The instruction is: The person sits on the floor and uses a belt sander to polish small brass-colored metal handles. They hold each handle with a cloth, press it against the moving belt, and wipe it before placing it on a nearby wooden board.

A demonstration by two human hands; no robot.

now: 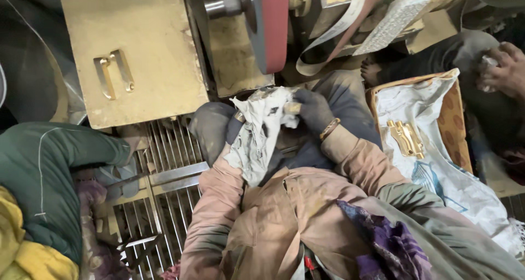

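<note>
Both hands work at scene centre, near the person's lap. The left hand [236, 126] is closed on a grimy white cloth [257, 135], which hangs down from it. The right hand [313, 111], gloved dark, pinches a small brass piece [292, 108] against the cloth's upper edge. Further brass handles [406, 138] lie on a white sack [437, 165], right.

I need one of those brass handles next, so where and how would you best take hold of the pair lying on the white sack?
Probably by the long straight bar in the middle, pinched across its narrow width from above. The brass handles lie flat and bare on the white sack, side by side, touching or nearly so, so a side approach has little to catch. The right hand is the nearer one.
</note>
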